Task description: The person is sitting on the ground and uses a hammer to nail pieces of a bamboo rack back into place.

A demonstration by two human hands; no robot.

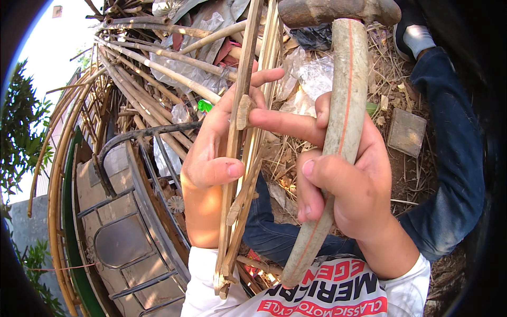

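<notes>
My left hand (208,145) is wrapped around a narrow frame of long wooden strips (233,150), its thumb in front and its fingers behind. The frame stands nearly upright before me, its lower end close to my shirt. A small wooden peg (244,112) sticks out from the near strip, and a second peg (235,210) crosses lower down. In my right hand (364,182) is a hammer (346,90), its handle a pale grey tube with a red line and its dark head up. My right index finger stretches left and its tip meets the upper peg.
Bamboo poles (158,53) lie piled at the far left, among clear plastic sheets (311,71). A metal-framed chair-like piece (124,240) stands at the left. A flat square block (406,132) lies on the straw-strewn ground near my bent leg in jeans (454,148).
</notes>
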